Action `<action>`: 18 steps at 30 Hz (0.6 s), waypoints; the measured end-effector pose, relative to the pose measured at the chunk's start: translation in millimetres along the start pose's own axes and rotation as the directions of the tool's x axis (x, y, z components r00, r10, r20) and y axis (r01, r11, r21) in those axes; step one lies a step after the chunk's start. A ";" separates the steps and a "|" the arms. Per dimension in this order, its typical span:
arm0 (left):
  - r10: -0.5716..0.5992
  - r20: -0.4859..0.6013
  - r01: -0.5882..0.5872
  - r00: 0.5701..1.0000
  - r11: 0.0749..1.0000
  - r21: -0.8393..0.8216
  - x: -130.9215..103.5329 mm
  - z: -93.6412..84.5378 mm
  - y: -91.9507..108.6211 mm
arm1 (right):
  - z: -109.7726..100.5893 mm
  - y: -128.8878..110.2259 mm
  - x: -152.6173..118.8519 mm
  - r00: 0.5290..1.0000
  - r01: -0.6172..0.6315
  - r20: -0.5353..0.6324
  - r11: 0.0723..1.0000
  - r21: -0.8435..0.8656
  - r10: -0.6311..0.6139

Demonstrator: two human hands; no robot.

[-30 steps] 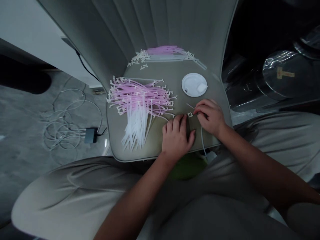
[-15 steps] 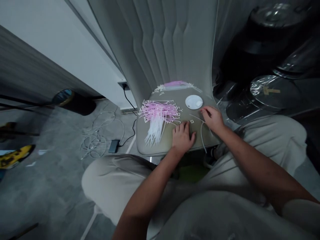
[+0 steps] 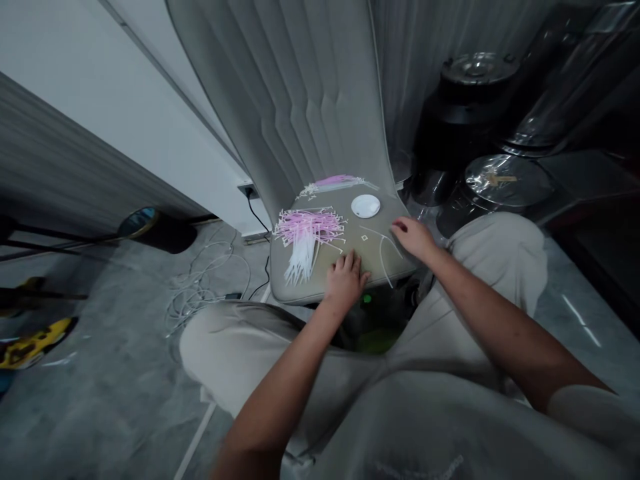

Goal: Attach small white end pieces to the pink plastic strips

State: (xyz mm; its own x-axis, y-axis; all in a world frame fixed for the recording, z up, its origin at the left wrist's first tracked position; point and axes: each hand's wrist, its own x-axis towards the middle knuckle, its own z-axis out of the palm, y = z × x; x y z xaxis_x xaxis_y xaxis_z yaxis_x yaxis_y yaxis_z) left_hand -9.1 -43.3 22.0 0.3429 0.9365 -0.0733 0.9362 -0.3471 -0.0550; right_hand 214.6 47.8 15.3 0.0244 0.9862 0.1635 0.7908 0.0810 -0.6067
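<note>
A pile of pink and white strips with small square ends lies on the left of the grey chair seat. My left hand rests on the seat's front edge, right of the pile, fingers apart and holding nothing. My right hand is over the seat's right edge with its fingers curled together; whatever may be between them is too small to make out. Beside it are thin pale strips and a little square piece. A round white lid-like dish sits behind them.
More pink and white strips lie at the seat's rear. Cables and a dark cylinder are on the floor at left. Dark containers with shiny lids stand at right. My knees flank the seat.
The view has shifted, so the chair appears farther left. My right hand has moved away from the white dish, toward the seat's right edge. My left hand stays on the front part of the seat.
</note>
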 end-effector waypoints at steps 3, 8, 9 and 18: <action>0.052 0.047 -0.053 0.998 0.998 0.038 -10.6 -5.2 -4.3 | -0.6 -2.5 -19.6 0.998 0.021 0.059 0.996 -0.090 -0.016; 0.100 0.081 -0.105 0.992 0.993 0.058 -34.1 -7.1 -9.2 | -29.9 5.5 -37.3 0.997 0.002 0.080 0.981 -0.196 0.014; 0.102 0.083 -0.107 0.991 0.993 0.049 -41.6 -7.2 -11.2 | -39.9 8.4 -40.4 0.997 0.007 0.073 0.978 -0.209 0.009; -0.383 -0.168 0.364 0.908 0.922 -0.133 -151.9 -23.8 -91.8 | -122.8 74.7 -94.3 0.943 -0.291 -0.237 0.925 -0.244 0.234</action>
State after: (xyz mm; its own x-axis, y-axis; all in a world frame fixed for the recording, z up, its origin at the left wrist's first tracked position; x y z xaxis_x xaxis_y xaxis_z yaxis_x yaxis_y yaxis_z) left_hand -145.3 -152.5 61.9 -0.0340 0.9919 0.1220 0.9981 0.0274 0.0550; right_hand 346.5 -56.8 50.1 0.3530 0.9148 0.1961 0.8736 -0.2473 -0.4192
